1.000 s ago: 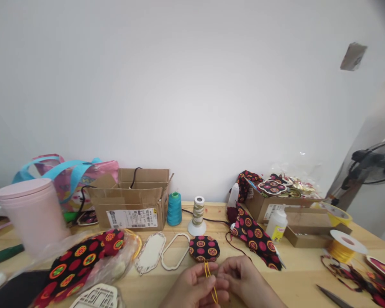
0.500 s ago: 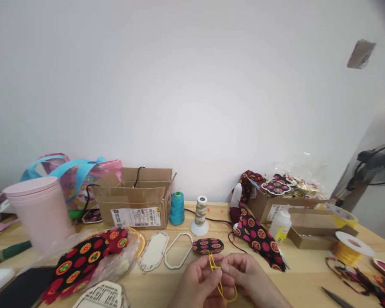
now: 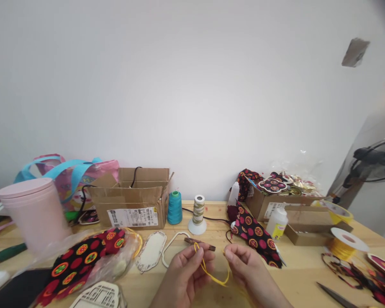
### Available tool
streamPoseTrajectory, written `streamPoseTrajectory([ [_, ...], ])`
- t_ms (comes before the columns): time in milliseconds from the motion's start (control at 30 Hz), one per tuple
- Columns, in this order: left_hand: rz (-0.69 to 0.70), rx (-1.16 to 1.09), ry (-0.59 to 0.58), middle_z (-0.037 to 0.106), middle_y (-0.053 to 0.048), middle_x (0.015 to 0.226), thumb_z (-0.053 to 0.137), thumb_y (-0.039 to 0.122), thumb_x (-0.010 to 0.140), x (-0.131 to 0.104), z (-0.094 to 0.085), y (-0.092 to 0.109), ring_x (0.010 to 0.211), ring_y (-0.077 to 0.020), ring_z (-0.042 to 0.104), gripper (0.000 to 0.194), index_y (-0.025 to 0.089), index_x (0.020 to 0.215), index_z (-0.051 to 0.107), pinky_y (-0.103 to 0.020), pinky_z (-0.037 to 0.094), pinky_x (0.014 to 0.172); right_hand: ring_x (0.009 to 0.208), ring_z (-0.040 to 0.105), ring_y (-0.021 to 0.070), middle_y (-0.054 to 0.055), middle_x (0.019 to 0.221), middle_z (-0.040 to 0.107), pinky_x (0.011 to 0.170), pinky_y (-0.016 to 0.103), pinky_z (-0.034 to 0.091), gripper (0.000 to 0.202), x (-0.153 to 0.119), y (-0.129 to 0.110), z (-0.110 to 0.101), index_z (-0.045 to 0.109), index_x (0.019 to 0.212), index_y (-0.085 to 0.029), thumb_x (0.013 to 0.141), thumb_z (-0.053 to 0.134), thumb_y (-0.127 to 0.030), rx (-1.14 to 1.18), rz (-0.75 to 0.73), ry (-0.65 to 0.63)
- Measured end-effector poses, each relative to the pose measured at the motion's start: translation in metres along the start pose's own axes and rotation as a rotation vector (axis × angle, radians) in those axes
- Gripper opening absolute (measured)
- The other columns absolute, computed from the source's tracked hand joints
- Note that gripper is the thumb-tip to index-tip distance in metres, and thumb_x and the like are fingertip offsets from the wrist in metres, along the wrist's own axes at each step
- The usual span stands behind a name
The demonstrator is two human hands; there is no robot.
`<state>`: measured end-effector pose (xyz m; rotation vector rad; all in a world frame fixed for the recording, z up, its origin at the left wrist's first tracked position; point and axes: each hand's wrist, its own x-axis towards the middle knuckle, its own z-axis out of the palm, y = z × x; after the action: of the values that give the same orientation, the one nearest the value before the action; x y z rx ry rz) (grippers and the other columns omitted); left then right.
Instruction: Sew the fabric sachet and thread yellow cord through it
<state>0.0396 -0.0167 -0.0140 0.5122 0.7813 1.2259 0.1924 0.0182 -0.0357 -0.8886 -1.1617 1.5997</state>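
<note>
In the head view my left hand [image 3: 191, 269] pinches a yellow cord near its loop, just below a small patterned piece [image 3: 199, 244] seen nearly edge-on. The yellow cord [image 3: 214, 279] sags in a curve from there to my right hand [image 3: 247, 267], whose thumb and forefinger pinch its other part. My two hands are a short way apart, above the wooden table. A white frame [image 3: 170, 248] lies behind my left hand, which partly hides it. Left of it is a pale scalloped plate [image 3: 152, 251].
Behind stand a teal thread cone [image 3: 175, 208], a camouflage-toned spool [image 3: 198, 214] and a cardboard box [image 3: 131, 201]. Right are a glue bottle [image 3: 277, 223], patterned fabric [image 3: 255, 235], a yellow cord spool [image 3: 346, 246] and scissors [image 3: 335, 295]. Left sit a pink canister [image 3: 35, 214] and bagged fabric [image 3: 80, 261].
My hands have moved apart, and the cord now hangs between them. The patterned piece has tilted from showing its face to nearly edge-on. The view has shifted slightly.
</note>
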Motion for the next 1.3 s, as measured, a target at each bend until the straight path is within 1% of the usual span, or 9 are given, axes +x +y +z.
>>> streamPoseTrajectory([
  [133, -0.010, -0.069, 0.064, 0.070, -0.001, 0.067, 0.069, 0.016, 0.065, 0.001, -0.002, 0.002, 0.056, -0.0100, 0.065, 0.018, 0.014, 0.082, 0.061, -0.016, 0.051, 0.046, 0.035, 0.011, 0.0014, -0.013, 0.039, 0.023, 0.034, 0.017, 0.010, 0.036, 0.000, -0.006, -0.003, 0.050, 0.059, -0.015, 0.057, 0.070, -0.046, 0.087, -0.022, -0.019],
  [233, -0.004, -0.072, 0.077, 0.071, -0.002, 0.069, 0.067, 0.015, 0.067, 0.004, -0.006, 0.000, 0.057, -0.0114, 0.065, 0.018, 0.014, 0.084, 0.060, -0.018, 0.052, 0.047, 0.036, 0.012, 0.0018, -0.013, 0.039, 0.023, 0.034, 0.017, 0.011, 0.036, -0.002, -0.009, -0.004, 0.049, 0.058, -0.016, 0.059, 0.069, -0.045, 0.102, -0.039, -0.056],
  [467, 0.000, -0.060, 0.117, 0.071, -0.003, 0.070, 0.066, 0.012, 0.068, 0.001, -0.003, 0.003, 0.057, -0.0112, 0.066, 0.018, 0.013, 0.085, 0.059, -0.017, 0.052, 0.046, 0.032, 0.022, 0.0020, -0.011, 0.037, 0.033, 0.033, 0.019, 0.015, 0.042, -0.006, -0.012, 0.002, 0.047, 0.053, -0.016, 0.054, 0.067, -0.054, -0.145, -0.006, -0.107],
  [633, -0.027, -0.013, 0.064, 0.070, -0.002, 0.068, 0.068, 0.015, 0.066, 0.000, -0.002, 0.001, 0.057, -0.0105, 0.064, 0.019, 0.013, 0.083, 0.060, -0.017, 0.051, 0.046, 0.034, 0.022, 0.0016, -0.010, 0.041, 0.035, 0.034, 0.019, 0.013, 0.042, -0.001, -0.003, 0.002, 0.049, 0.055, -0.015, 0.055, 0.066, -0.054, -0.226, -0.043, -0.080],
  [800, -0.046, 0.048, 0.026, 0.069, -0.002, 0.067, 0.068, 0.020, 0.067, 0.001, -0.002, -0.001, 0.057, -0.0096, 0.064, 0.018, 0.013, 0.081, 0.060, -0.016, 0.049, 0.048, 0.030, 0.020, 0.0019, -0.011, 0.037, 0.033, 0.030, 0.017, 0.013, 0.042, 0.003, 0.008, -0.003, 0.051, 0.060, -0.015, 0.060, 0.061, -0.056, -0.116, 0.003, -0.138],
  [900, -0.053, 0.081, -0.016, 0.069, -0.002, 0.068, 0.068, 0.022, 0.067, 0.000, -0.002, -0.002, 0.058, -0.0094, 0.063, 0.019, 0.013, 0.081, 0.060, -0.016, 0.049, 0.049, 0.032, 0.023, 0.0012, -0.008, 0.043, 0.043, 0.032, 0.016, 0.015, 0.039, -0.001, 0.005, 0.000, 0.058, 0.070, -0.012, 0.063, 0.064, -0.050, -0.133, 0.020, -0.224],
  [967, -0.056, 0.113, -0.034, 0.069, -0.002, 0.069, 0.068, 0.024, 0.066, -0.001, -0.003, -0.003, 0.055, -0.0087, 0.062, 0.020, 0.013, 0.081, 0.060, -0.016, 0.048, 0.048, 0.038, 0.032, 0.0021, -0.004, 0.054, 0.052, 0.036, 0.016, 0.022, 0.037, -0.005, 0.001, 0.003, 0.062, 0.077, -0.011, 0.063, 0.066, -0.046, -0.148, 0.003, -0.296],
  [1067, -0.045, 0.183, -0.049, 0.069, -0.003, 0.068, 0.067, 0.027, 0.067, 0.000, -0.006, -0.007, 0.049, -0.0066, 0.058, 0.022, 0.012, 0.081, 0.061, -0.016, 0.046, 0.046, 0.050, 0.043, 0.0065, 0.000, 0.060, 0.056, 0.047, 0.018, 0.031, 0.033, -0.009, 0.000, 0.005, 0.064, 0.072, -0.011, 0.063, 0.066, -0.043, -0.155, -0.015, -0.363],
  [1300, -0.023, 0.279, -0.087, 0.068, -0.004, 0.068, 0.067, 0.033, 0.065, 0.002, -0.007, -0.008, 0.055, -0.0097, 0.060, 0.026, 0.012, 0.081, 0.061, -0.017, 0.043, 0.046, 0.047, 0.041, 0.0070, -0.001, 0.052, 0.056, 0.047, 0.019, 0.029, 0.027, -0.007, 0.004, 0.003, 0.063, 0.061, -0.012, 0.064, 0.066, -0.038, -0.281, -0.024, -0.231],
])
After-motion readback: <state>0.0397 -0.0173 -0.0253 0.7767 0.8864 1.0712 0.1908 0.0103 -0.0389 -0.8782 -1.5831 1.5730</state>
